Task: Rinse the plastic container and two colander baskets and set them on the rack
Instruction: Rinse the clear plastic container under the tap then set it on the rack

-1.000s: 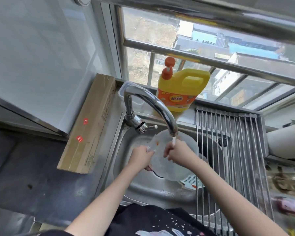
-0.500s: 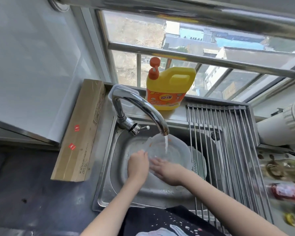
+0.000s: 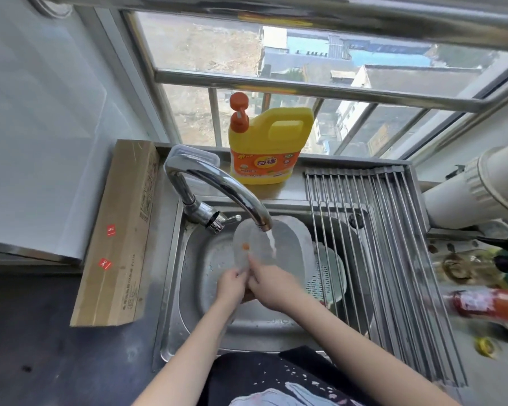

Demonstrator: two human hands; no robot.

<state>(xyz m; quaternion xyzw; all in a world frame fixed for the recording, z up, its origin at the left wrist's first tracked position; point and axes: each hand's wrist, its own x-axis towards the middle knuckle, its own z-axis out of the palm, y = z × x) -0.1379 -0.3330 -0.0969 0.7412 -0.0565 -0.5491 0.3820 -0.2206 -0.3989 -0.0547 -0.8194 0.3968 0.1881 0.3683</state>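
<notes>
My left hand (image 3: 230,285) grips the near rim of the plastic container (image 3: 288,244), which I hold tilted over the sink (image 3: 173,288) under the water running from the faucet (image 3: 217,186). My right hand (image 3: 272,285) is inside it, fingers pressed on its wall; how curled they are I cannot tell. A colander basket (image 3: 324,273) sits just right of it, under the rack (image 3: 393,244).

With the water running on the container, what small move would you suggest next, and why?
Probably tilt the plastic container so the stream from the faucet reaches the orange speck clinging beside it. Both the left hand and right hand grip its near edge, and the rack is bare.
</notes>
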